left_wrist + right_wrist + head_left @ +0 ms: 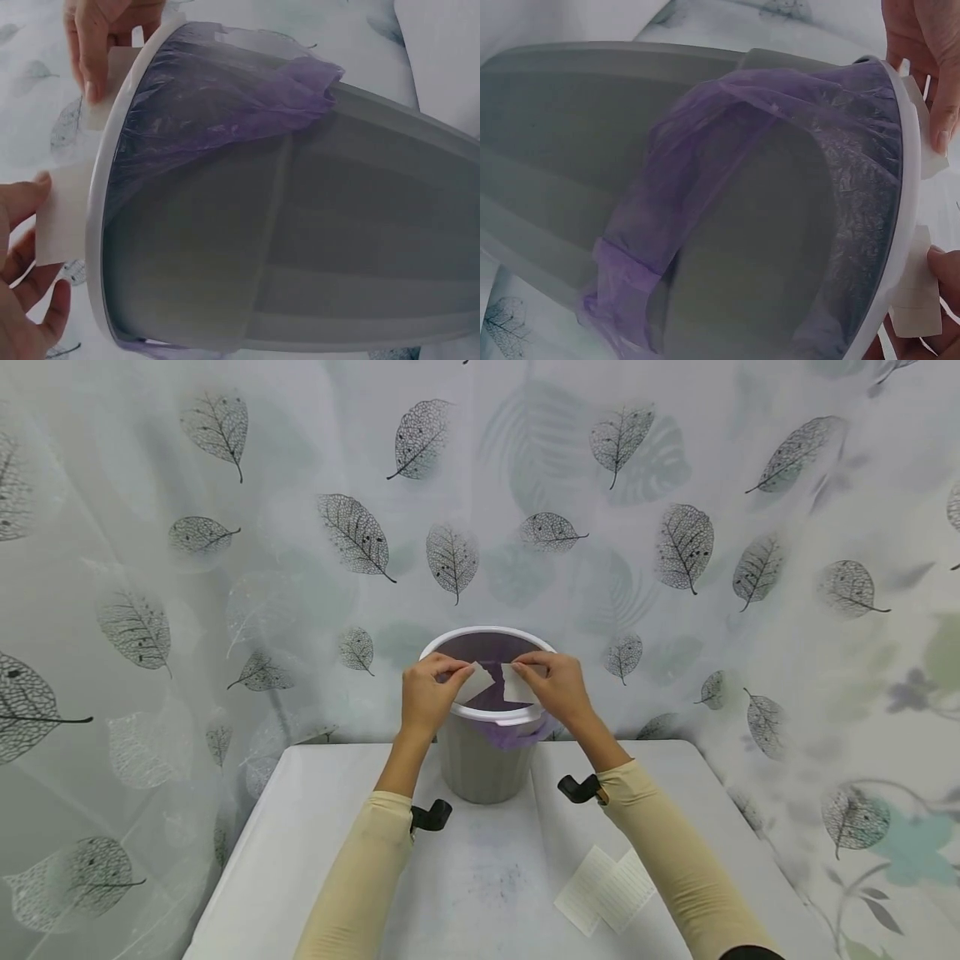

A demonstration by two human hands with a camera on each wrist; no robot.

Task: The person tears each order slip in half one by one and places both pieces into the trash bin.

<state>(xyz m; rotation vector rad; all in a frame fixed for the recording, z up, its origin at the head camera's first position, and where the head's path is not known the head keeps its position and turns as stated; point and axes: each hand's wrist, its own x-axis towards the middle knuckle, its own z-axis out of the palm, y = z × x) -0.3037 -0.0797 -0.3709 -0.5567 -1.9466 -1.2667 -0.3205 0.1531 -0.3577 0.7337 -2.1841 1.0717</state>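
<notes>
Over the mouth of a grey waste bin with a white rim, two torn pieces of paper are held apart, their ragged edges facing each other. My left hand pinches the left paper piece between thumb and fingers. The right paper piece is pinched the same way by my right hand. In the left wrist view the left piece of paper overlaps the rim's outer side. A purple plastic bag lines the bin and is folded down over its outside.
Two overlapping sheets of lined paper lie on the white table near my right forearm. Faint dark smudges mark the tabletop in front of the bin. A leaf-patterned curtain hangs behind the table and along its sides.
</notes>
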